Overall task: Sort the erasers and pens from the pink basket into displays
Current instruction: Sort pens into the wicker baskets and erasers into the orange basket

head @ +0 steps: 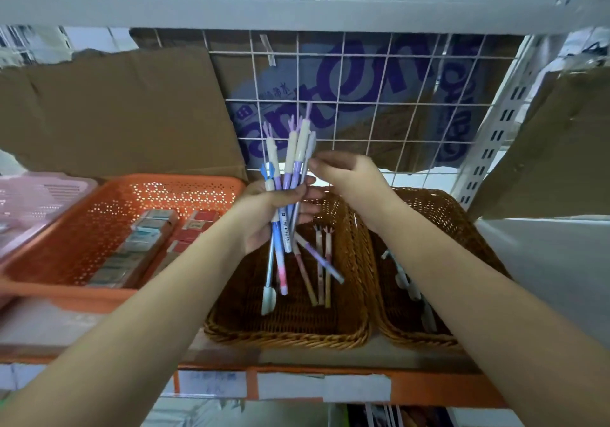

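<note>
- Nearest are the two bare forearms, reaching over the orange shelf edge (pixel 429 387) towards the baskets.
- The left hand (pixel 264 215) is wrapped round the middle of a bundle of pens (pixel 290 162), held above the left wicker basket (pixel 287 337).
- The right hand (pixel 346 175) has curled fingers, with the tips at the rightmost pen near the top of the bundle. I cannot tell whether they pinch it.
- Risk: the bundle fans out loosely, and the lower ends hang free. If one pen is pulled out, its neighbours could come with it and drop, perhaps into the wrong basket.
- Risk: the right wicker basket (pixel 462 228) stands right against the left one, so a pen released carelessly could land in the wrong one.
- The pens are slim and pastel, in purple, blue, pink and cream, and several have small pronged toppers.
- More loose pens (pixel 320 261) lie crisscrossed in the left wicker basket.
- The erasers (pixel 148 228) sit in rows in the orange tray (pixel 66 294) on the left, and the pink basket (pixel 39 195) is at the far left.
</note>
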